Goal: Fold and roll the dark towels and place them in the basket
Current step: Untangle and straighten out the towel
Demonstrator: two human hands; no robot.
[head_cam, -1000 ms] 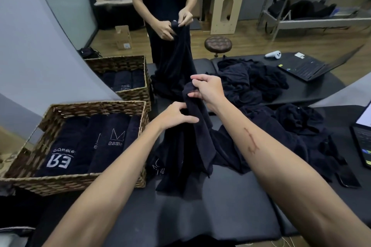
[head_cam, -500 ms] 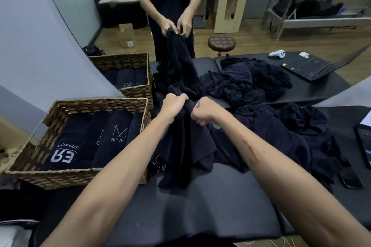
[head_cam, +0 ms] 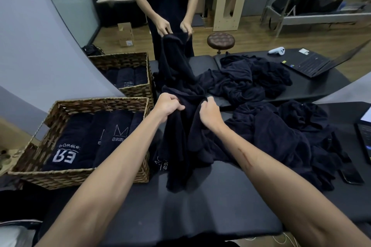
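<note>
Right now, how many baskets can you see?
2. The near basket sits on the left beside the wearer's left arm, with rolled dark towels inside. The far basket stands behind it, also holding towels. Nothing shows whether more are out of view.

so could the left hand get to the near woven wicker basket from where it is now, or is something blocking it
Probably yes. The left hand grips the dark towel right beside the near woven wicker basket, whose top is open with rolled towels inside. Nothing stands between them; the hand is only busy with the towel.

left hand [head_cam: 167, 104] grips towel [head_cam: 186, 138] | right hand [head_cam: 209, 114] grips towel | basket [head_cam: 96, 104] left
</note>
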